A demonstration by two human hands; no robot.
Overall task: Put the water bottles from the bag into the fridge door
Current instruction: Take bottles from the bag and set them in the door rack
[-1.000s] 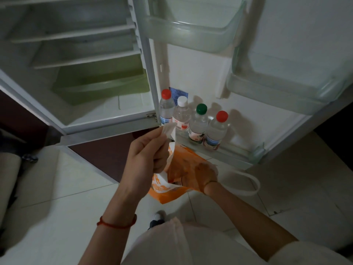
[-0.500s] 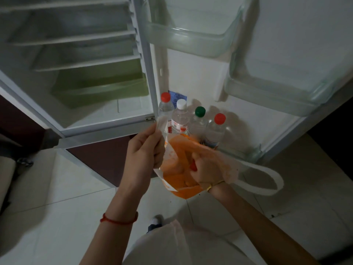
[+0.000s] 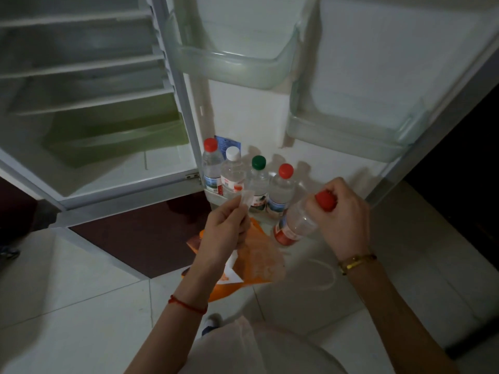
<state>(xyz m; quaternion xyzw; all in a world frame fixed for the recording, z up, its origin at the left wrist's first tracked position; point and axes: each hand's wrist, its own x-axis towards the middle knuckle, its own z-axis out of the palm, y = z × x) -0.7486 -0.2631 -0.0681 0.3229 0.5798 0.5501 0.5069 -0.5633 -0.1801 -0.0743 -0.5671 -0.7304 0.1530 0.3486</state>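
Observation:
My right hand (image 3: 341, 211) grips a clear water bottle (image 3: 295, 225) by its red cap, out of the bag and tilted, just in front of the lowest door shelf (image 3: 272, 217). My left hand (image 3: 225, 230) pinches a white handle of the orange and white bag (image 3: 256, 263), which hangs below it. Several bottles stand in a row in that lowest shelf: red cap (image 3: 212, 168), white cap (image 3: 232, 174), green cap (image 3: 258, 182), red cap (image 3: 282, 187).
The fridge stands open with bare white shelves (image 3: 81, 68) and a green drawer (image 3: 116, 136) inside. Two clear door bins (image 3: 232, 63) (image 3: 345, 136) sit higher on the door. The bag's loose handle (image 3: 321, 273) dangles over the pale tiled floor.
My right hand has come out of the bag holding a red-capped bottle and moved up and right toward the door shelf. The bag has sagged under my left hand.

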